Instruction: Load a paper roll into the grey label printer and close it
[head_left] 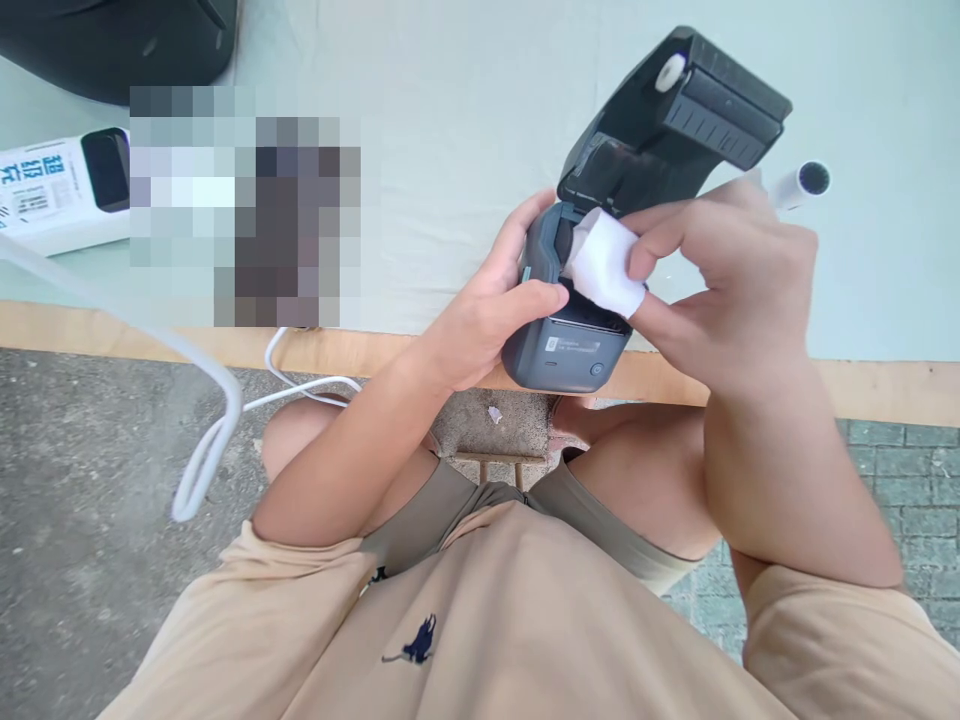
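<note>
A white paper roll (602,262) sits half inside the open bay of a dark grey label printer (570,345), which rests at the near edge of the pale green table (450,150). The printer's black lid (675,115) stands flipped up and back. The right hand (720,275) pinches the roll between thumb and forefinger. The left hand (491,315) wraps the printer's left side, thumb lying across its top. A white tube (799,183) lies just behind the right hand. A white cable (217,420) hangs off the table edge, and a white box (64,190) lies far left.
</note>
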